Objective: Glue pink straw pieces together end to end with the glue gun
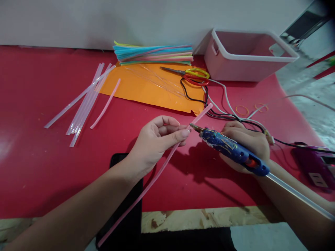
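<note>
A red-covered table [65,181] fills most of the frame, backed by a pale wall [78,24] along the top. At centre, the left hand [154,144] pinches a long pink strip [156,177] between thumb and fingers near its upper end, apparently to steady the section by the nozzle. The strip slants from centre right to the lower left edge. The right hand [246,146], right of centre, is wrapped around a blue glue gun [225,144]; its finger on the trigger cannot be made out. The nozzle points at the strip beside the left fingertips; contact cannot be confirmed. A translucent glue stick [295,195] projects from the rear.

Left of centre lie a short pink strip [106,106] and a pile of translucent sticks [86,104], likely kept within reach. At upper centre, an orange envelope [146,89] bears scissors [196,75], handles to the right; coloured strips [154,54] are bundled along its far edge. A pinkish box [232,66] stands upper right, presumably set back to free the working area.
</note>
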The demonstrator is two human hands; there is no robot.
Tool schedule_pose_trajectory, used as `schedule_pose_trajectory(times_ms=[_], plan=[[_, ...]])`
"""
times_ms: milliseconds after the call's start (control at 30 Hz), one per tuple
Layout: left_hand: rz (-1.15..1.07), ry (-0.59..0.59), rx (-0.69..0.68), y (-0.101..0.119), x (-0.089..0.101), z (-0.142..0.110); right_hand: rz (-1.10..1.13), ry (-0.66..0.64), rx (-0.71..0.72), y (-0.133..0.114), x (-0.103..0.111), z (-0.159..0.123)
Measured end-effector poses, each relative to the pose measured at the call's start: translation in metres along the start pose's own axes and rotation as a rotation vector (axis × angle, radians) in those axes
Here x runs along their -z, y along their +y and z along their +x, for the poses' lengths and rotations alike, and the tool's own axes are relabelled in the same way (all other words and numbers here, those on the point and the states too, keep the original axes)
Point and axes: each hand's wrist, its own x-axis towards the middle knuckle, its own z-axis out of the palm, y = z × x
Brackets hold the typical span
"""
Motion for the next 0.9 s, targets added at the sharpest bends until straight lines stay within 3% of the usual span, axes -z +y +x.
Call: schedule_pose_trajectory(times_ms=[367,533,900], plan=[[-0.041,-0.023,-0.009,-0.0006,-0.0004,0.0013,-0.017,-0.021,0.012,0.0006,0.0009,0.0],[-0.031,-0.022,-0.015,0.0008,-0.0014,0.0011,-0.024,0.049,-0.038,-0.0018,-0.0015,0.0005],[-0.021,-0.019,-0.027,0.0018,-0.0021,0.0007,-0.093,0.071,-0.094,-0.0052,0.004,0.0039]])
